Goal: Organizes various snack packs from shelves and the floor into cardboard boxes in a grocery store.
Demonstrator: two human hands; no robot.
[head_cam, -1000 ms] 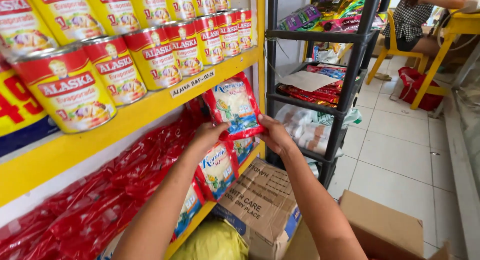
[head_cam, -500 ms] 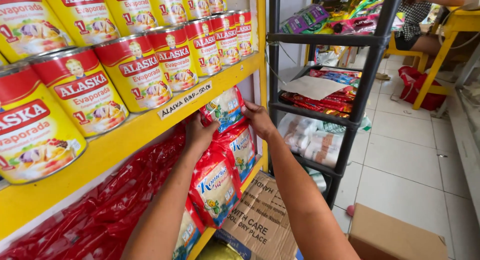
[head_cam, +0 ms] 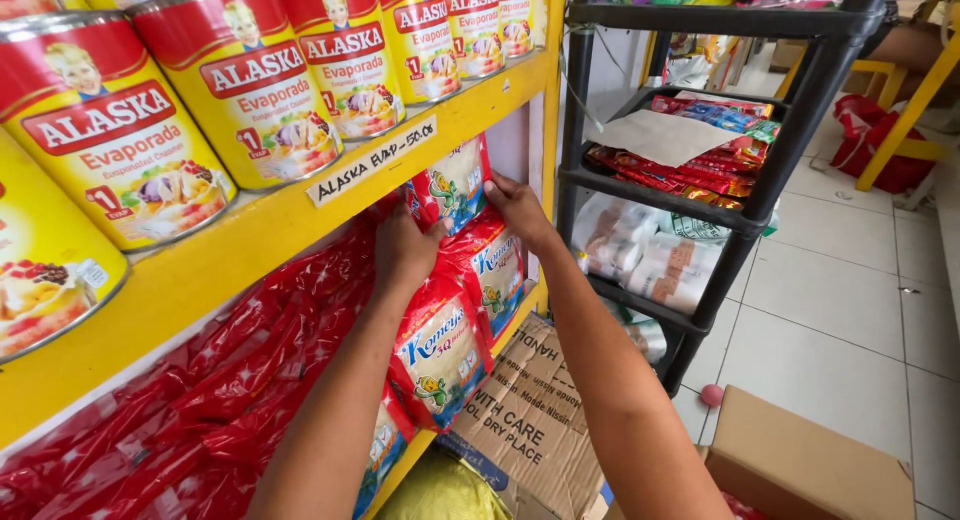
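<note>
Left hand (head_cam: 402, 252): fingers pressed flat on the red snack packet (head_cam: 452, 188).
Right hand (head_cam: 518, 208): packet's right edge is gripped.
Above: cans (head_cam: 262, 75) are lined on the yellow shelf (head_cam: 262, 223).

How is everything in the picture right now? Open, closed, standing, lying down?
left hand: flat on the pouches
right hand: gripping the top pouch
top pouch: sealed, upright, held
red pouches: sealed, upright in a row
cans: closed, standing on yellow shelf
cardboard box: open, on the floor
</note>
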